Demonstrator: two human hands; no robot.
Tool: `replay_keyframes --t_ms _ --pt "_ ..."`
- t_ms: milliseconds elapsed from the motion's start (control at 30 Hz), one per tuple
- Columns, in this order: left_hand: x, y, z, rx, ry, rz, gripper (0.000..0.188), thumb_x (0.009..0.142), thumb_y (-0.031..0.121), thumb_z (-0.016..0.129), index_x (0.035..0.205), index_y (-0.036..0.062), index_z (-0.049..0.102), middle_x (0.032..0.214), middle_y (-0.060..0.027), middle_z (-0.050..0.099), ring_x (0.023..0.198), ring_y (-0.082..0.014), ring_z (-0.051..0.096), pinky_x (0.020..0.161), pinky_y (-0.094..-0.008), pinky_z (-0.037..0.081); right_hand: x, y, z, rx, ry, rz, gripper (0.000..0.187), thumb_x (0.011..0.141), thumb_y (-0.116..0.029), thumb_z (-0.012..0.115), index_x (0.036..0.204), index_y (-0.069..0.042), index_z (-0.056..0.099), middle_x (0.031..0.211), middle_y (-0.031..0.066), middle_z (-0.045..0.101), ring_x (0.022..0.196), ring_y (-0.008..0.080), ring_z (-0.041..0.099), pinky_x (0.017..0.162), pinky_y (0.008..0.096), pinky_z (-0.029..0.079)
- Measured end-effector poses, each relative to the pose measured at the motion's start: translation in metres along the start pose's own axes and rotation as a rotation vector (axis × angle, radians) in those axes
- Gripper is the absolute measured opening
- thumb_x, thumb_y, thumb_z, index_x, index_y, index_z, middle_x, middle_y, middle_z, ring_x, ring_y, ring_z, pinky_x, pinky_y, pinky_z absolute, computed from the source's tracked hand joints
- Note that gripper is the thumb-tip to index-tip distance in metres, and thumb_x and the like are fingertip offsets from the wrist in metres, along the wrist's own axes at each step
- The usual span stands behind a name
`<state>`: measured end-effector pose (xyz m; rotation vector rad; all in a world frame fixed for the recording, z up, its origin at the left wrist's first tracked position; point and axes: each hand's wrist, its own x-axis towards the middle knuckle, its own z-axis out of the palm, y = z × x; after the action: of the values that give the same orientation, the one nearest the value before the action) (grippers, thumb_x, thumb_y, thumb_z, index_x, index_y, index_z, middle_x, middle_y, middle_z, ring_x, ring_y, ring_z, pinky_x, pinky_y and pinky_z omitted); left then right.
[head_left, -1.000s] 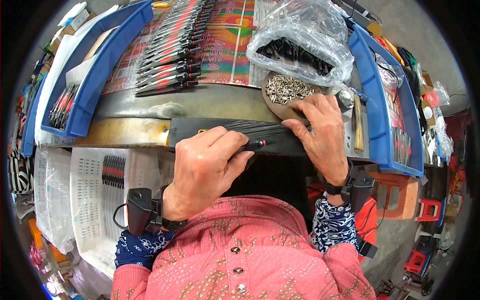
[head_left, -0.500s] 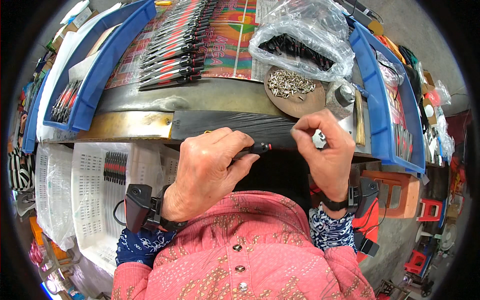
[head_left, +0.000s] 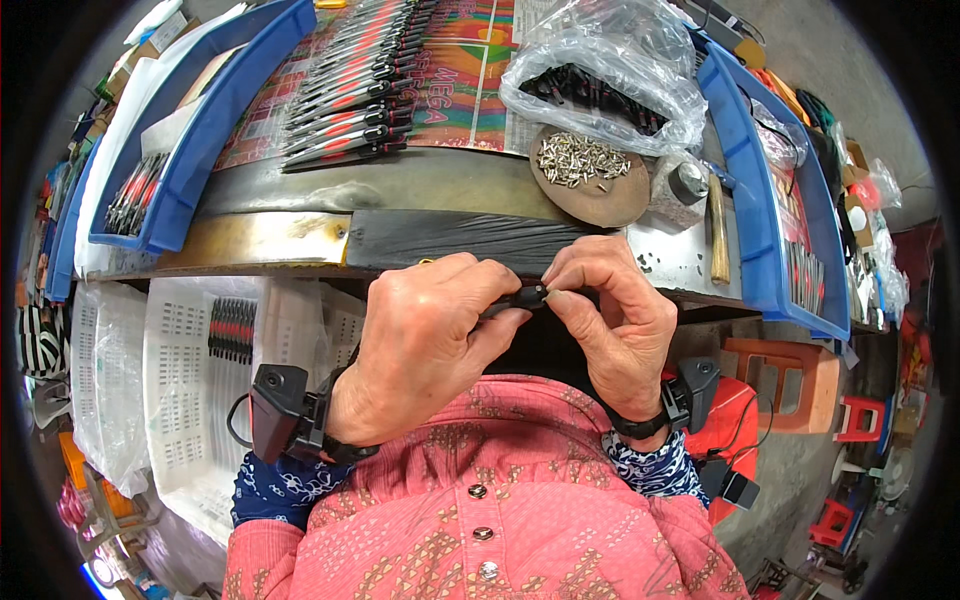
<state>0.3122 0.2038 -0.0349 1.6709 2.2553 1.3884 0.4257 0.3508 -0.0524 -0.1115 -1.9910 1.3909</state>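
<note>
My left hand (head_left: 415, 335) is closed in a pinch around a small black plastic piece (head_left: 527, 297), whose end pokes out to the right past the thumb and forefinger. The thumb and forefinger of my right hand (head_left: 622, 335) press together right at that end; whatever tiny thing sits between them is hidden. Both hands are just off the bench's near edge, above my lap. Beyond my right hand, a round brown dish (head_left: 600, 212) holds a heap of small silvery metal pins (head_left: 580, 160). Behind it lies a clear plastic bag (head_left: 610, 125) with many black pieces inside.
A row of slim grey, black and red tools (head_left: 355, 95) lies on the bench. Blue bins (head_left: 185, 205) (head_left: 765, 230) flank it, with similar tools inside. Right of the dish are a metal block (head_left: 680, 190) and a wooden handle (head_left: 718, 235). A white crate (head_left: 185, 420) stands lower left.
My right hand has moved left, from beside the dish to the end of the black piece, and its fingertips now meet there. My left hand keeps its hold in nearly the same place.
</note>
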Motion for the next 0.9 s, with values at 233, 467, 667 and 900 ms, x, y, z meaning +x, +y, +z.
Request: replay_keyframes --t_ms 233,467,667,900 --pt "-0.001 0.001 0.001 0.042 0.001 0.014 0.018 0.071 0.009 0.074 0.083 0.0044 0.061 0.071 -0.0115 0.058 0.065 -0.0311 0.060 0.056 -0.0396 0.047 0.001 0.003 -0.001 -0.205 -0.004 -0.191 0.014 0.074 0.001 0.071 0.085 -0.002 0.063 0.086 0.0075 0.063 0.085 0.0249 0.056 0.078 0.0348 0.045" --pt "-0.001 0.002 0.002 0.118 0.019 0.069 0.019 0.071 0.008 0.074 0.084 0.0058 0.060 0.071 -0.0099 0.055 0.064 -0.0300 0.059 0.055 -0.0393 0.047 0.002 -0.003 0.001 -0.433 0.025 -0.386 0.019 0.068 0.001 0.073 0.084 -0.003 0.063 0.087 0.0086 0.063 0.082 0.0276 0.057 0.076 0.0369 0.046" --pt "-0.002 0.000 0.006 0.176 0.062 0.116 0.018 0.072 0.008 0.073 0.083 0.0066 0.059 0.069 -0.0087 0.053 0.062 -0.0288 0.058 0.054 -0.0388 0.046 0.002 0.002 0.003 -0.409 0.022 -0.403 0.020 0.068 0.001 0.073 0.085 -0.003 0.063 0.087 0.0093 0.063 0.082 0.0283 0.057 0.076 0.0371 0.046" --pt "-0.002 -0.002 0.005 0.113 0.073 0.083 0.018 0.072 0.008 0.074 0.084 0.0059 0.061 0.069 -0.0091 0.054 0.061 -0.0293 0.058 0.054 -0.0388 0.046 -0.007 0.004 0.003 -0.085 0.025 -0.019 0.022 0.082 -0.004 0.072 0.100 0.002 0.061 0.089 0.0084 0.063 0.088 0.0152 0.060 0.075 0.0261 0.049"
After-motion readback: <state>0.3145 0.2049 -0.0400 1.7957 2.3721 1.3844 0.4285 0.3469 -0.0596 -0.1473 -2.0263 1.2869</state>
